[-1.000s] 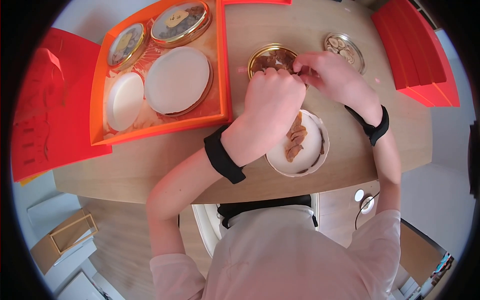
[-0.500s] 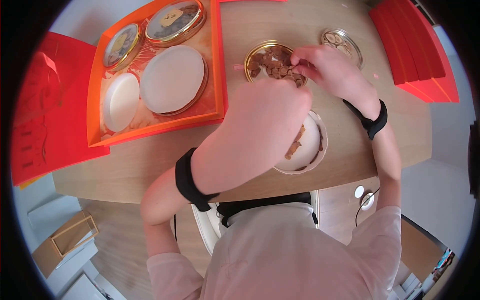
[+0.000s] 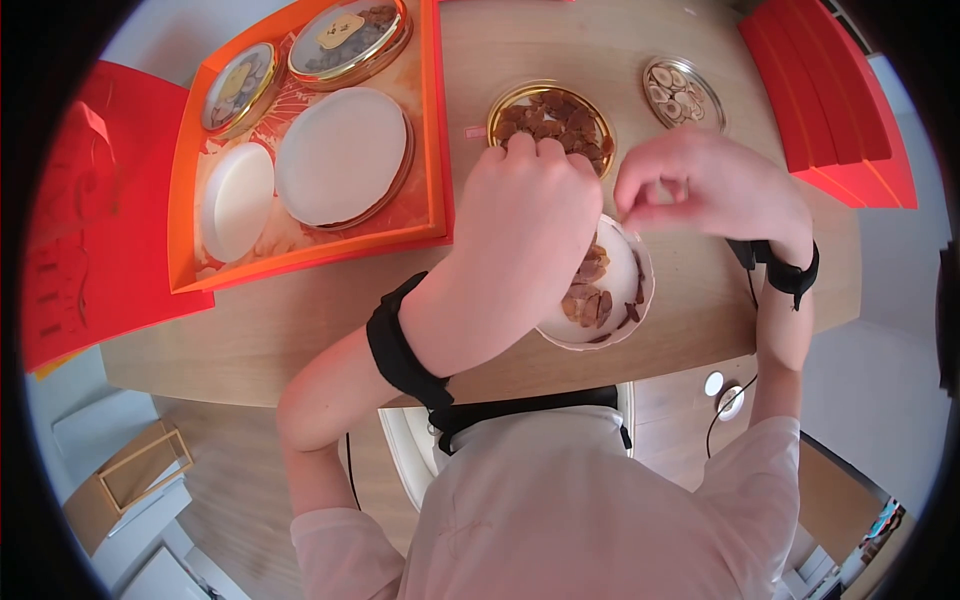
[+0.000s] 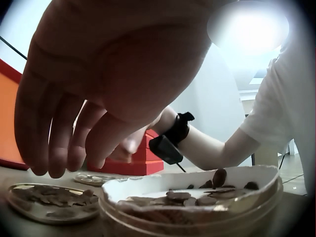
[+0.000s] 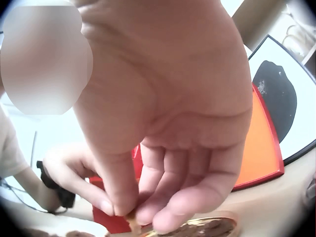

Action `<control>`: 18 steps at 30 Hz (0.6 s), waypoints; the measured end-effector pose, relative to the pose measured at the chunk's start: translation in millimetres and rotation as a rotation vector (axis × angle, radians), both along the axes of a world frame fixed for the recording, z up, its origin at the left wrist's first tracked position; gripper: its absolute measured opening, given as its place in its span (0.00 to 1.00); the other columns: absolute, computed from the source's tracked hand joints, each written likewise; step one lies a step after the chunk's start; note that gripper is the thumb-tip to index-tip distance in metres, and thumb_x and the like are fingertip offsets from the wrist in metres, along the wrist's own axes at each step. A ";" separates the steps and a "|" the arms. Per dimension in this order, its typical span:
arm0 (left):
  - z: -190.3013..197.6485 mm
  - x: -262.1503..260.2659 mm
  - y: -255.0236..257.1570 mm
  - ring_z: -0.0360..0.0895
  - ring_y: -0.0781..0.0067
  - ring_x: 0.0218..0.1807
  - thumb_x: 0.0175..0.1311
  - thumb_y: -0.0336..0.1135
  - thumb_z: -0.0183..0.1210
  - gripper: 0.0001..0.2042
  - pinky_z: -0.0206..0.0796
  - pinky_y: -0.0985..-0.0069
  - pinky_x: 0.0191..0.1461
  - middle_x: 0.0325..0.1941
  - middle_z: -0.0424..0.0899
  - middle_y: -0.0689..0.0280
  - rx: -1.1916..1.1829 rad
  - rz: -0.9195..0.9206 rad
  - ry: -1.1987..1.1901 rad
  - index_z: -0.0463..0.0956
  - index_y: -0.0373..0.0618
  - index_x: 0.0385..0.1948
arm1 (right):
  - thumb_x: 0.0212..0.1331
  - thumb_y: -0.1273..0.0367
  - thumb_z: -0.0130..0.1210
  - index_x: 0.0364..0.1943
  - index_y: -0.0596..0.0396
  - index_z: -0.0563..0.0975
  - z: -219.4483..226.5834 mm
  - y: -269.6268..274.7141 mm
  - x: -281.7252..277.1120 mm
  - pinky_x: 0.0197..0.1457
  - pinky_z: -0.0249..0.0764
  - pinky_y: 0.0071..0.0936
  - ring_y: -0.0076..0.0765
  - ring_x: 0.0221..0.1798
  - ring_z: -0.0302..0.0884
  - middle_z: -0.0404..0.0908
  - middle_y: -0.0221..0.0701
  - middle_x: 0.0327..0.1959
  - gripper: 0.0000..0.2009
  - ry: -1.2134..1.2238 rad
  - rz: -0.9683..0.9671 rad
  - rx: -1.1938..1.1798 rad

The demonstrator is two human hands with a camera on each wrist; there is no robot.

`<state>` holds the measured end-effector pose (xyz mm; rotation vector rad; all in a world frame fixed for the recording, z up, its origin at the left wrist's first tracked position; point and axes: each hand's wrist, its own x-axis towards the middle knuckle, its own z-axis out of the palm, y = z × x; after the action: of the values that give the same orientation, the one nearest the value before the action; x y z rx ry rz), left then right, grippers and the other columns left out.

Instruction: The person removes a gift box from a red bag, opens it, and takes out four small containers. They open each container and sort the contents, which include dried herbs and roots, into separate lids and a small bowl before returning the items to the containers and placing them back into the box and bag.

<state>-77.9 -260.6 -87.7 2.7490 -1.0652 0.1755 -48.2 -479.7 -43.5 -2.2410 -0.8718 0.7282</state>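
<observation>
My left hand [image 3: 525, 225] is between a gold-rimmed dish [image 3: 497, 103] and a white-lined round tub [image 3: 648, 285], its fingertips hidden in the head view. The left wrist view shows its fingers [image 4: 58, 158] hanging fairly straight, with nothing visible between them. To the right, my right hand [image 3: 715, 180] hovers just beyond the tub's far rim. Between its thumb and finger it pinches a thin brown dried slice [image 5: 132, 224], visible in the right wrist view. Brown dried slices [image 3: 555, 115] lie in the dish. Overlapping slices [image 3: 588, 305] also lie in the tub, partly covered by my left hand.
An orange-rimmed gift box [image 3: 445, 150] stands left, holding several round containers, two with white tops. A shallow round dish [image 3: 715, 112] of pale slices stands at the back right. Red boxes [image 3: 830, 110] are at the right edge, a red bag [image 3: 100, 220] far left.
My right hand has drawn back from the dish toward the tub, uncovering the dish's right side. My left hand has shifted slightly left, so more slices in the tub show than half a second ago.
</observation>
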 end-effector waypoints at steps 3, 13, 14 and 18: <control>-11.1 3.0 -2.5 0.83 0.54 0.43 0.45 0.26 0.68 0.11 0.77 0.65 0.50 0.34 0.82 0.55 0.061 0.026 -0.018 0.79 0.37 0.31 | 0.62 0.68 0.65 0.38 0.59 0.83 -2.1 5.0 -3.5 0.40 0.77 0.30 0.35 0.35 0.86 0.87 0.35 0.32 0.08 0.106 0.088 0.031; -14.6 13.1 -14.6 0.83 0.57 0.43 0.53 0.27 0.63 0.07 0.76 0.60 0.48 0.36 0.84 0.56 0.075 0.057 -0.043 0.80 0.38 0.34 | 0.60 0.68 0.65 0.53 0.54 0.79 -52.8 15.9 10.0 0.45 0.80 0.41 0.47 0.44 0.83 0.84 0.36 0.46 0.17 -0.558 -0.292 -0.164; -13.1 14.2 -18.4 0.83 0.57 0.43 0.53 0.27 0.63 0.07 0.76 0.59 0.47 0.35 0.84 0.56 0.062 0.062 -0.038 0.80 0.39 0.33 | 0.61 0.67 0.65 0.53 0.54 0.79 -53.9 16.9 9.5 0.47 0.81 0.44 0.50 0.45 0.84 0.83 0.36 0.46 0.17 -0.564 -0.295 -0.192; -23.1 23.0 -27.0 0.84 0.58 0.41 0.54 0.28 0.63 0.06 0.78 0.56 0.47 0.34 0.85 0.57 0.048 0.097 -0.056 0.81 0.39 0.32 | 0.59 0.68 0.65 0.51 0.55 0.80 -54.5 16.2 10.6 0.48 0.80 0.45 0.51 0.46 0.83 0.83 0.37 0.45 0.16 -0.543 -0.276 -0.254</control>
<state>-54.9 -287.6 -110.9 2.8571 -0.9614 0.2448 -37.6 -463.5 -98.0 -2.7772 -0.7104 0.0979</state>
